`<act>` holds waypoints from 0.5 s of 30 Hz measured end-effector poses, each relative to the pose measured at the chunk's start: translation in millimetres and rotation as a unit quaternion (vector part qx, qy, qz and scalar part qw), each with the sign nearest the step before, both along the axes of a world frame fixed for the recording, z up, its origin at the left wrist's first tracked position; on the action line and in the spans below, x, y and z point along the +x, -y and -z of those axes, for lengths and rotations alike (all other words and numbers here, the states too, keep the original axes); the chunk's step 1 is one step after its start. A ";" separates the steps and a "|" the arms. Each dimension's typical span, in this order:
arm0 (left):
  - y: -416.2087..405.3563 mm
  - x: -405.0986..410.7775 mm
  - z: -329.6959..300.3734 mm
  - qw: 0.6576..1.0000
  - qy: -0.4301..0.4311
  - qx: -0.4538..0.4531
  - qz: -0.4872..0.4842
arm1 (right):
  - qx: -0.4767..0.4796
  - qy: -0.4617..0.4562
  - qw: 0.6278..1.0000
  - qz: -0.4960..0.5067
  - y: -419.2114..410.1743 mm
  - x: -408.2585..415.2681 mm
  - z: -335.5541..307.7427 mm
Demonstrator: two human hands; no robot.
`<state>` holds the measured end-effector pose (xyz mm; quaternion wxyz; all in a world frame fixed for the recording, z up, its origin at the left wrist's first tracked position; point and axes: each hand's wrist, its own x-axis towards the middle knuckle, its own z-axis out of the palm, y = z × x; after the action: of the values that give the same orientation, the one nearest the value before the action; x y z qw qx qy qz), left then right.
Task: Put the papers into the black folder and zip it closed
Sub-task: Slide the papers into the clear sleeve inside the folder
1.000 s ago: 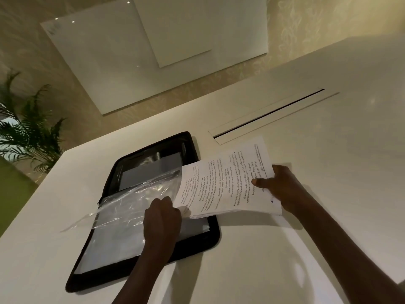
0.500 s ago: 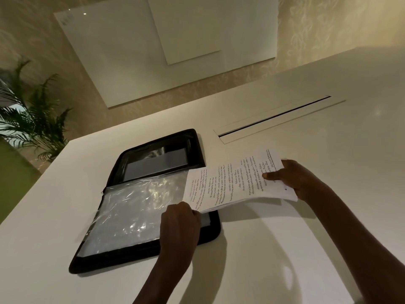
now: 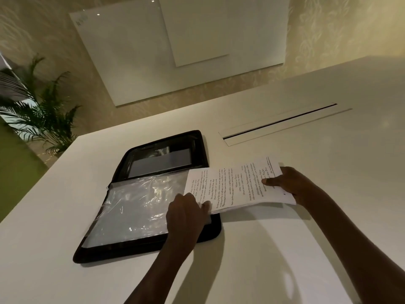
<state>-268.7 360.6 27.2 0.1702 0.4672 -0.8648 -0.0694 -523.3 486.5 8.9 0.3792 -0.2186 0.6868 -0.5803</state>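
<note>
Head view: your right hand (image 3: 293, 185) pinches the papers (image 3: 236, 183) over the open black folder (image 3: 153, 194) on the bench (image 3: 285, 249), your left hand (image 3: 186, 216) gripping their near-left corner at the plastic sleeve (image 3: 140, 207).

Open black folder (image 3: 151, 249) on table (image 3: 285, 249), both hands holding papers (image 3: 236, 185)

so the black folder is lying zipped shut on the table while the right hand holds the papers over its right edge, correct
Not quite: the black folder is lying open, not zipped shut, with a clear plastic sleeve showing inside. The head view shows this. The rest holds: it lies on the table and the right hand holds the papers over its right edge.
</note>
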 end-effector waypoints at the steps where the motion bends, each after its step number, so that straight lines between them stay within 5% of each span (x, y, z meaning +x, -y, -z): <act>1: 2.9 -2.1 0.6 1.000 -0.002 0.025 -0.003 | -0.006 -0.001 1.000 -0.002 0.1 -0.3 0.7; 15: -1.4 -6.2 7.1 0.999 0.032 0.037 0.019 | -0.019 -0.046 0.999 -0.003 4.4 -3.3 -1.2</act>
<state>-274.9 362.0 20.1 0.1236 0.4584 -0.8756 -0.0893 -526.6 482.1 10.1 0.3450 -0.2544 0.6914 -0.5815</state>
